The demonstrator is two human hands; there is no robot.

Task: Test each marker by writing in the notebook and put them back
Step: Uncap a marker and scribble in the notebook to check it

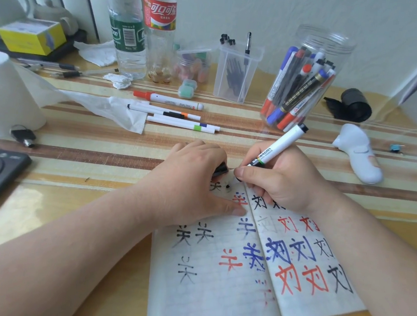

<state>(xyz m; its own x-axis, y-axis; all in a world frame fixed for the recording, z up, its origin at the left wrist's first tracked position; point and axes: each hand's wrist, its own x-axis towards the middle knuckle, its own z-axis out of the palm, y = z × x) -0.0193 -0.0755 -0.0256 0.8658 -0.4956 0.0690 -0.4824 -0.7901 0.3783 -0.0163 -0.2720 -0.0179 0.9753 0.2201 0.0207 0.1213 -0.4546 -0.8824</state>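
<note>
Notebook (217, 283) pages lie open and limp; the left hand (190, 179) pins their top, fingers curled on a black cap (220, 170). The right hand (287, 184) pinches the marker (278, 148), tip at the notebook's top: probably light, stiff and slick, best gripped low.

Left hand (188, 178) curled, right hand (283, 181) pinching
</note>
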